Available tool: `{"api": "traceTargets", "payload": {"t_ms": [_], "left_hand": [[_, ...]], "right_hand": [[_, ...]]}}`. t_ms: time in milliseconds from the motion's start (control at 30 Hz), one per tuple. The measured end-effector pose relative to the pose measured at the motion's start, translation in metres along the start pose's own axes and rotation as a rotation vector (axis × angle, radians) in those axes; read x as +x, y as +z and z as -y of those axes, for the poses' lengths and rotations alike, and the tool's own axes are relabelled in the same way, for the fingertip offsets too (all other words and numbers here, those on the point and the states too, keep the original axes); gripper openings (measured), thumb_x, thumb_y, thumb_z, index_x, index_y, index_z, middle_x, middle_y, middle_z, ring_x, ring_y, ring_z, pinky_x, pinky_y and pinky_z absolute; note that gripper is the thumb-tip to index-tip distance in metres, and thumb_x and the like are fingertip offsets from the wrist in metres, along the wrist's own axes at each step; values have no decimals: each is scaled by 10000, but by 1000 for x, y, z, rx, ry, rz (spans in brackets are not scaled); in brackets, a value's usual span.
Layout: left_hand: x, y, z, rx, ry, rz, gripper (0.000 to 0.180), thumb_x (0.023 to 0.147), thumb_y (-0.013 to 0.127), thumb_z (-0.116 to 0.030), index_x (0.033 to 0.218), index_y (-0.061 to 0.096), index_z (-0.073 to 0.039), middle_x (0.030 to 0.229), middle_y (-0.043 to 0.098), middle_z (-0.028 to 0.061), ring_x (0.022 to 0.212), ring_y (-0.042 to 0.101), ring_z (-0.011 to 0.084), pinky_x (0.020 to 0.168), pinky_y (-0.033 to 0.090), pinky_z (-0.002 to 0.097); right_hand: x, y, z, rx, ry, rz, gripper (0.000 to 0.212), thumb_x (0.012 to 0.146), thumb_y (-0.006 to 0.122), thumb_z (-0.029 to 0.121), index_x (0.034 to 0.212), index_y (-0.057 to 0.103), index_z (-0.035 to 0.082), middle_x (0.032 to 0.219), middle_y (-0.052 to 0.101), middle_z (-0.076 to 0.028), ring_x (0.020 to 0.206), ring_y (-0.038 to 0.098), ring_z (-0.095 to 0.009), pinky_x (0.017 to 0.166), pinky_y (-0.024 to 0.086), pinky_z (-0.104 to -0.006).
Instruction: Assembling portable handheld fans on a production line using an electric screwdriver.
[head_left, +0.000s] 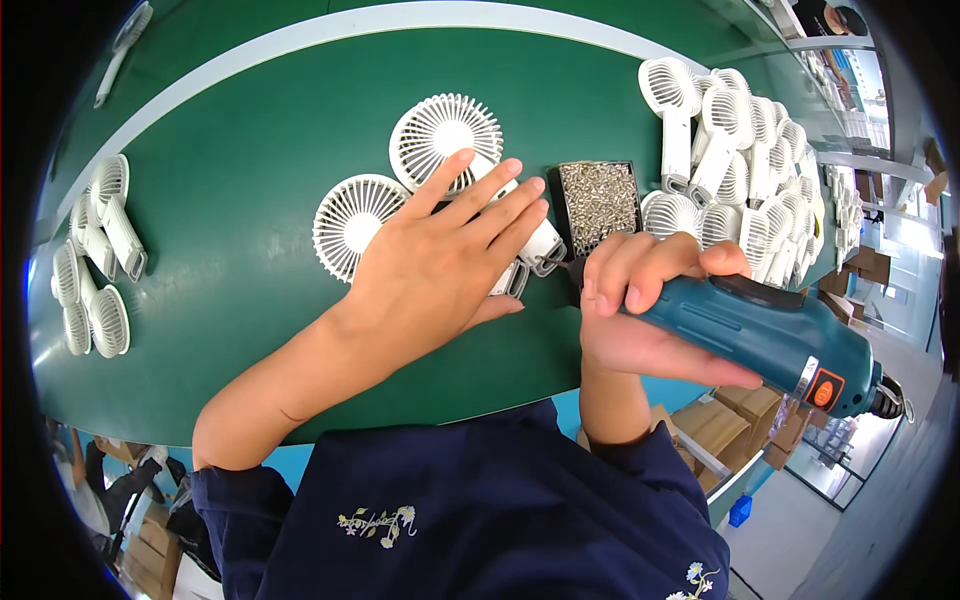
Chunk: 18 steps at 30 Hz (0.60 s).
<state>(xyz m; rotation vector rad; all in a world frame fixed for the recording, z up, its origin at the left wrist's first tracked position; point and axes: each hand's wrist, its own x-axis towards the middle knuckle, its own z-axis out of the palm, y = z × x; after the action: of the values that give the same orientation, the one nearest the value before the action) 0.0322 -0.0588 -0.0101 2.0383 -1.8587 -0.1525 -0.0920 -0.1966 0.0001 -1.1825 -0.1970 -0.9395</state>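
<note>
Two white handheld fans lie on the green table in front of me, an upper fan and a lower fan. My left hand rests on them with its fingers stretched out and covers parts of their grilles and handles. In my right hand is a teal electric screwdriver, its fingers wrapped round the body. The tool's tip points left and sits close to a handle end by my left fingertips; whether it touches a screw is too small to tell. Just beyond stands a black box of small metal screws.
A large pile of white handheld fans covers the table's right side. A smaller group of fans lies at the left. A pale strip edges the table's far side. Cardboard boxes stand below the table at the right.
</note>
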Motion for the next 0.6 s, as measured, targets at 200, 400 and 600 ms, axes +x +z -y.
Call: {"api": "traceTargets", "payload": {"t_ms": [200, 400, 600], "left_hand": [[-1, 0, 0, -14, -2, -3, 709, 748, 716, -447, 1311, 524, -62, 1403, 487, 39, 1363, 377, 213, 1157, 247, 441], [-1, 1, 0, -22, -5, -15, 708, 741, 720, -445, 1303, 532, -57, 1396, 493, 38, 1364, 376, 210, 1160, 243, 441], [-1, 1, 0, -20, -5, -21, 706, 738, 722, -446, 1297, 536, -57, 1396, 494, 35, 1364, 377, 204, 1163, 235, 439]], "right_hand": [[-1, -2, 1, 96, -23, 81, 905, 786, 472, 800, 1223, 428, 9, 752, 536, -150, 543, 488, -231, 491, 419, -346], [-2, 4, -3, 79, -31, 111, 913, 771, 502, 795, 1223, 434, 4, 758, 535, -148, 558, 486, -231, 501, 421, -338], [-3, 4, -7, 88, -37, 92, 916, 748, 536, 795, 1189, 450, -4, 743, 529, -148, 545, 476, -226, 486, 414, -327]]}}
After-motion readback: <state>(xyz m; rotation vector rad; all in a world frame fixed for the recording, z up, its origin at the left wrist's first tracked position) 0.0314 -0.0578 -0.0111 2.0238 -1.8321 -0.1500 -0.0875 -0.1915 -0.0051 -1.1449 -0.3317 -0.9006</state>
